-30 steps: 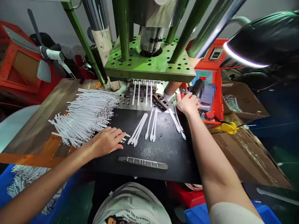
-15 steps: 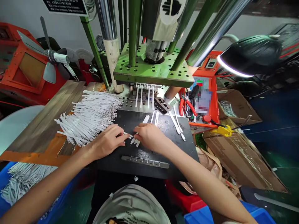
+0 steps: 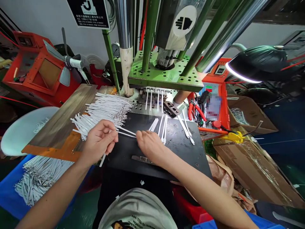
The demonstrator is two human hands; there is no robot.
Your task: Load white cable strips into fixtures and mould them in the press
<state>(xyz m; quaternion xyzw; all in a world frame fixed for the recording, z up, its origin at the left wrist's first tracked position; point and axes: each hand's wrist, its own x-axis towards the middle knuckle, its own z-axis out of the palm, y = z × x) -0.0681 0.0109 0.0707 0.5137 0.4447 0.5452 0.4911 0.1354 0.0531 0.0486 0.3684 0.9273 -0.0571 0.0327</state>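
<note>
My left hand (image 3: 101, 140) is raised over the near left edge of the black work surface (image 3: 128, 152), fingers closed on white flat cables. Two such white cables (image 3: 126, 131) stretch between it and my right hand (image 3: 150, 143); a cable end also hangs below the left hand. My right hand is closed around their other ends, its fingertips hidden. Just beyond it lie several loose white cables (image 3: 164, 127) with wider tips. Partly covered by my right wrist is a slotted metal bar (image 3: 140, 159). Left of the hands spreads a big pile of white cables (image 3: 107, 108).
A green press plate (image 3: 164, 83) stands over a metal fixture (image 3: 154, 97) holding several cables. A dark metal block (image 3: 172, 109) and red-handled pliers (image 3: 196, 111) sit to the right. A lit lamp (image 3: 257, 63) hangs at right. A blue bin (image 3: 9, 187) of cables is lower left.
My hands have drawn apart and the left has lifted toward me, with cables now stretched between them. Short cable ends lay between the hands before. The camera view has shifted left and up.
</note>
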